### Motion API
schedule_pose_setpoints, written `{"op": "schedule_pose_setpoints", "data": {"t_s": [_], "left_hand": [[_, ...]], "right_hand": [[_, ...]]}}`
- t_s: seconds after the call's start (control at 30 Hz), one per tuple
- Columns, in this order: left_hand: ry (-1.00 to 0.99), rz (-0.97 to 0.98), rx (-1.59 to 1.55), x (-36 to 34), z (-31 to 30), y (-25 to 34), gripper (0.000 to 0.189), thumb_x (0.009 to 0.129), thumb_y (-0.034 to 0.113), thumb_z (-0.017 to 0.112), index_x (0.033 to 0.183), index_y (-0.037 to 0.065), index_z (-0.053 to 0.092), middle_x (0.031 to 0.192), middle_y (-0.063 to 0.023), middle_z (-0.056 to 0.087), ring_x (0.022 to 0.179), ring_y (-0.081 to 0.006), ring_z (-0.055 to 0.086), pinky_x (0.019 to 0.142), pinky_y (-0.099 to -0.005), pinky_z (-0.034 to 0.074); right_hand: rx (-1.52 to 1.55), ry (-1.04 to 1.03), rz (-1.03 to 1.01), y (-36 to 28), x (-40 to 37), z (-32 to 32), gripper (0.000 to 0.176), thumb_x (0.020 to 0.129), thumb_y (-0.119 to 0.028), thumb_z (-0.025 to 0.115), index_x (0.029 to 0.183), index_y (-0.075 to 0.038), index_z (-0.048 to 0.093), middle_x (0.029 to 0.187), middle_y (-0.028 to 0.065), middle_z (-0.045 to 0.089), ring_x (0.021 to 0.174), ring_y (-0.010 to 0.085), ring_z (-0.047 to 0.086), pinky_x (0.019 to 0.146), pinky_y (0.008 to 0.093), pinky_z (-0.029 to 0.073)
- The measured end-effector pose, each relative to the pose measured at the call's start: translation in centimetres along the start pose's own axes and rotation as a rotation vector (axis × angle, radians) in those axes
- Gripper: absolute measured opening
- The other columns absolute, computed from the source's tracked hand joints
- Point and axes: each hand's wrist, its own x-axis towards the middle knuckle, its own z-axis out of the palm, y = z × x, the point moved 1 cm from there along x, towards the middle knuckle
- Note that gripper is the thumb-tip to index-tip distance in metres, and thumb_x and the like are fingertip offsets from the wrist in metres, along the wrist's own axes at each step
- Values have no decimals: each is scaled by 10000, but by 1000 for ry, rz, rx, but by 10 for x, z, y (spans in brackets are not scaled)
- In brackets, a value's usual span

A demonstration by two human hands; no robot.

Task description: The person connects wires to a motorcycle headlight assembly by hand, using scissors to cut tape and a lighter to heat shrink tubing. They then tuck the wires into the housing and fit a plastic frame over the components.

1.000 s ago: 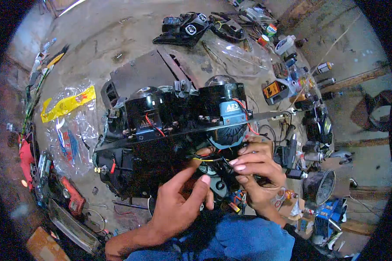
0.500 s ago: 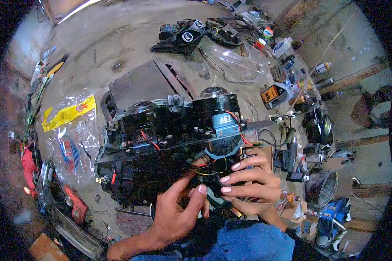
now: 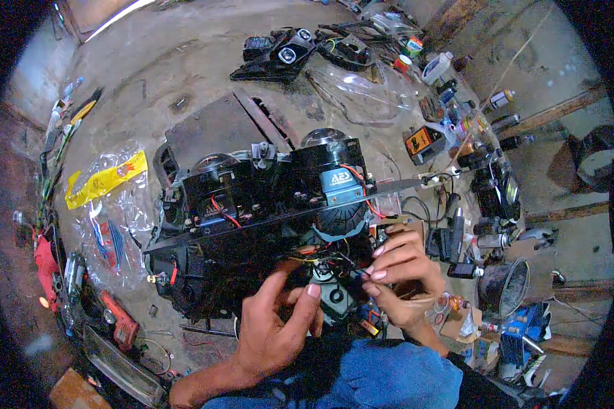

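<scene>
A black headlight assembly [image 3: 205, 273] with two round projector lenses lies before me. The right-hand projector carries a blue AES label [image 3: 343, 185] and red wires. Behind it, thin yellow, red and dark wires [image 3: 320, 258] come together above a pale grey-green part [image 3: 335, 300] with a round black socket. My left hand [image 3: 280, 313] is at the left of these wires, fingers curled and thumb bent inward; what it grips is hidden. To the right, my right hand [image 3: 409, 276] pinches a thin dark wire [image 3: 359, 270] between thumb and fingertips.
A yellow strip with clear plastic wrapping [image 3: 109, 178] lies left, above a red power tool [image 3: 119, 320]. Another headlight [image 3: 280, 54] rests at the far side. Bottles, cans and an orange-black box [image 3: 425, 144] line the right wall, with a metal pot [image 3: 505, 286] nearer.
My right hand has drawn back from the dark part behind the projector and now pinches a wire. The grey-green part shows more plainly. My left hand stays nearly in place.
</scene>
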Motion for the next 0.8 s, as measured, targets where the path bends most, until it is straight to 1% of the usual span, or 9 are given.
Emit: {"op": "schedule_pose_setpoints", "data": {"t_s": [0.03,0.13,0.17,0.27,0.3,0.37,0.47,0.6,0.8], "left_hand": [[-6,-10,-3,0,0,0,450,1055,117,587,1458,-48,477,672,-53,660,588,-88,601,548,-281,495],[-29,-39,-27,-1,0,4,451,1056,124,589,1449,-62,471,669,-53,659,591,-87,596,544,-280,487],[-37,-47,-38,-1,-1,6,450,1056,127,590,1444,-66,470,668,-52,658,593,-87,595,543,-279,485],[-49,-58,-2,-1,-1,1,482,1048,129,591,1489,11,436,691,-36,619,579,-113,586,531,-273,464],[-39,-46,7,-1,-1,1,461,1050,136,594,1462,-15,452,684,-38,632,588,-102,590,539,-277,476],[-18,-23,26,-1,-1,3,431,1055,149,600,1409,-66,485,669,-44,658,606,-82,599,555,-283,499],[-5,-31,72,-1,-1,4,433,1049,154,605,1405,-64,488,671,-43,656,614,-81,609,560,-287,510],[-9,9,84,0,-1,-2,391,1042,151,608,1365,-51,516,674,-51,661,614,-89,622,561,-292,516],[-2,31,96,1,-2,-5,329,1038,156,613,1295,-42,559,678,-64,667,615,-96,631,566,-302,516]], "right_hand": [[7,5,-20,4,-2,0,228,792,-46,837,927,-72,655,906,96,722,923,273,652,912,433,481],[70,123,72,4,-2,4,222,766,31,836,923,-55,705,936,98,754,909,253,689,890,406,525],[101,194,228,-4,-5,8,207,777,45,822,915,-42,693,938,116,745,895,241,684,878,390,522],[68,270,246,-2,-3,11,195,787,53,813,909,-32,686,937,124,738,899,233,680,871,376,518],[67,293,283,-3,-3,12,190,789,43,819,904,-26,685,926,130,733,891,230,679,867,372,515],[27,306,268,-1,-1,13,182,789,39,824,893,-24,688,927,126,733,889,226,680,865,370,516],[-14,305,288,-4,2,16,175,787,31,834,875,-22,693,923,121,735,882,219,682,862,363,518],[-23,261,291,-7,7,17,168,787,24,844,863,-19,701,911,119,738,874,214,686,860,351,518],[-43,273,323,-7,7,19,166,790,22,845,869,-13,703,901,122,738,869,214,685,851,351,520]]}}
